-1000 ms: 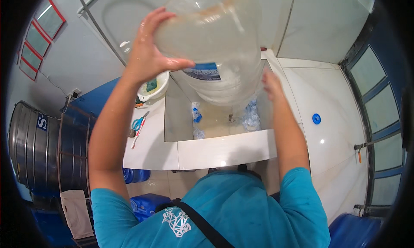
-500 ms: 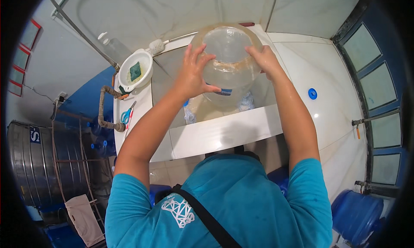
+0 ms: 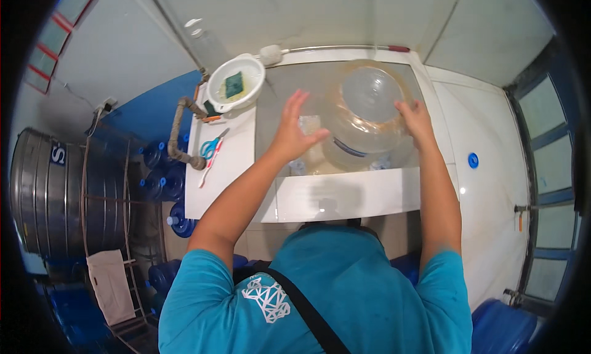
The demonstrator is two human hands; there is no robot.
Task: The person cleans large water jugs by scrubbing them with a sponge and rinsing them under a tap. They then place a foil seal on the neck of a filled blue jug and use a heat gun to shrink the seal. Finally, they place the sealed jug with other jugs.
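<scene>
A large, round, clear plastic container (image 3: 363, 146) stands in the sink, its wide circular mouth facing up and brownish grime around its upper part. My right hand (image 3: 416, 123) grips its right side, the thumb at the upper edge. My left hand (image 3: 297, 132) is open to the left of the container, thumb and fingers spread, apart from it and holding nothing. Beneath and around the container, the sink (image 3: 277, 108) has a wet, yellowish bottom. Something whitish and crumpled (image 3: 378, 163) lies by the container's front, partly hidden by the clear wall.
On the left ledge are a white bowl (image 3: 258, 83) with a green sponge (image 3: 234, 84), blue-handled scissors (image 3: 210, 148) and a toothbrush (image 3: 207, 170). A long-handled brush (image 3: 271, 55) lies along the back. A blue cap (image 3: 473, 160) sits on the right counter. A pipe (image 3: 177, 129) rises at left.
The container has gone lower into the sink. My left hand has let go of it and moved off to the left; my right hand still grips it. The whole view has shifted.
</scene>
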